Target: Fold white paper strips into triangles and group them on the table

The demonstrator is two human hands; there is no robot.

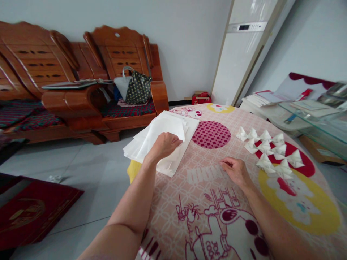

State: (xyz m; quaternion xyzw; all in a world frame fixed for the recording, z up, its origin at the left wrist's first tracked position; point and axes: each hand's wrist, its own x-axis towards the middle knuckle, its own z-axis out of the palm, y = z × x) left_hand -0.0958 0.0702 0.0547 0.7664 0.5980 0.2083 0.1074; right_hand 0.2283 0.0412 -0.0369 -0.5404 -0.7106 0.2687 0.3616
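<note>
White sheets (153,135) are piled at the left of the counter (195,187), the left hand (166,145) curled over them — its grip cannot be told; the right hand (236,171) is held narrow — left of the folded papers (265,147).

I logged plain white paper sheets (151,133) and creamy-white folded paper pieces (265,147) against a pale pink tablecloth (189,159), its white lattice (168,206) broken by a maroon-squared magenta oval (211,134), a solid red patch (307,172), yellow rounds (325,215) and cartoon figures (214,231) outlined in purple-red. Over my feed, the wooden chairs (121,41) read glossy reddish-brown, with cushions (127,110) patterned in dark red and green. I noted one pale grey bag (121,86), one dark bag (139,87) with pale-gold motifs, a deep-red package (46,198) bearing a gold emblem (27,213), and a white air conditioner (238,57).
</note>
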